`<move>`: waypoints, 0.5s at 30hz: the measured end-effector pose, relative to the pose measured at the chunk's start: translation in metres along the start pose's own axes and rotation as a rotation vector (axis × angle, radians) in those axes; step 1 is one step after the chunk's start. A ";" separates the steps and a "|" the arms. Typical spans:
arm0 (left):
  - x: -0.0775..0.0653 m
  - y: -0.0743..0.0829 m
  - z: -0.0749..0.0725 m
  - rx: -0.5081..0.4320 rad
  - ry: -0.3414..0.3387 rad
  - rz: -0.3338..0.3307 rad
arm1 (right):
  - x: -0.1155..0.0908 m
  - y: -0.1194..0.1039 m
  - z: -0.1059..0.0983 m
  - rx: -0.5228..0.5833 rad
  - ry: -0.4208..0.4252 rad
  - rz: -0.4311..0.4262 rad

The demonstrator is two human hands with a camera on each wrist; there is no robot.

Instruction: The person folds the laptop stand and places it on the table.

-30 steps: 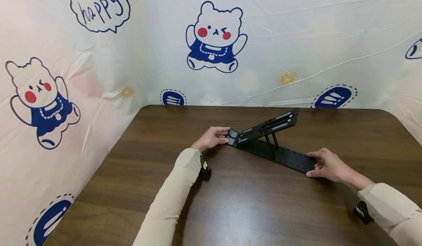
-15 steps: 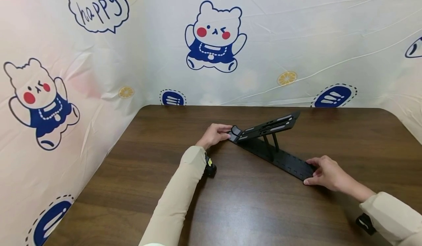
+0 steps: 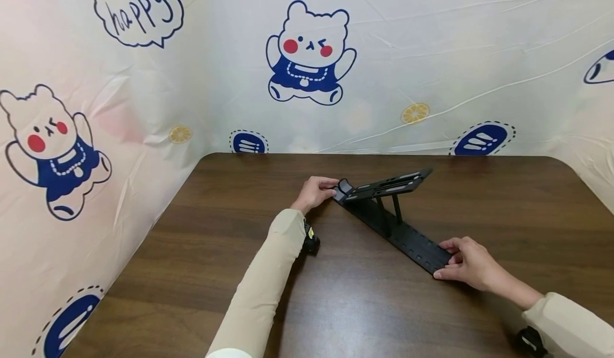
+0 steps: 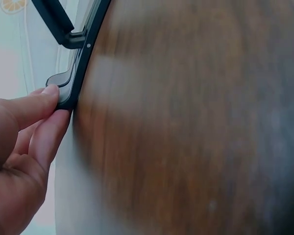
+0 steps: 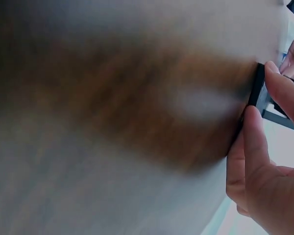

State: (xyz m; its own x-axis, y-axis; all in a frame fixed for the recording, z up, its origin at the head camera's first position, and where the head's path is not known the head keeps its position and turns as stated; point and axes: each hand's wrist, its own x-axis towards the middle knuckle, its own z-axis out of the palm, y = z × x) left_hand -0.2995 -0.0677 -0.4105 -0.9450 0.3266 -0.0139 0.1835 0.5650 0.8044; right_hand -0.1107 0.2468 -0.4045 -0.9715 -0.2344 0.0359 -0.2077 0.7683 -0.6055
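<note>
A black folding laptop stand [image 3: 412, 242] lies slantwise on the table, its base running from back left to front right. Its slotted upper arm [image 3: 384, 187] is raised at a shallow tilt on two thin struts [image 3: 397, 209]. At the far left end, by the grey padded lip [image 3: 339, 193], my left hand [image 3: 313, 193] pinches the stand; the left wrist view has the thumb [image 4: 48, 93] on that end with fingers beneath. My right hand [image 3: 472, 265] grips the base's near right end, thumb and fingers at opposite edges.
The brown wooden table [image 3: 216, 251] has rounded back corners. A pale curtain [image 3: 230, 70] printed with cartoon bears hangs behind it and along the left side. Each wrist wears a small black camera [image 3: 312, 241].
The stand has turned on the table: its right end swung toward the person and slightly left, its left end slightly back. Both hands moved along with it, keeping their hold.
</note>
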 end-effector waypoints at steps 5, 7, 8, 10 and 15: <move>0.002 0.000 0.003 0.013 0.034 -0.009 | -0.001 -0.005 0.004 -0.024 0.017 -0.005; 0.004 0.000 0.004 0.014 0.043 -0.021 | -0.001 -0.007 0.005 -0.047 0.022 -0.008; 0.005 0.000 0.004 0.013 0.046 -0.028 | -0.001 -0.008 0.005 -0.059 0.026 -0.011; 0.006 0.002 0.006 0.010 0.052 -0.042 | -0.001 -0.010 0.006 -0.080 0.034 -0.019; 0.007 0.005 0.009 0.007 0.072 -0.062 | -0.003 -0.014 0.011 -0.104 0.065 -0.034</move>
State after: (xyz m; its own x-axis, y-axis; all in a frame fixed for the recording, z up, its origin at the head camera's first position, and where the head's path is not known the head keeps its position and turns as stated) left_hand -0.3032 -0.0555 -0.4117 -0.9715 0.2359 -0.0208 0.1257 0.5880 0.7991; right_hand -0.1037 0.2304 -0.4047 -0.9682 -0.2254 0.1084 -0.2486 0.8188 -0.5175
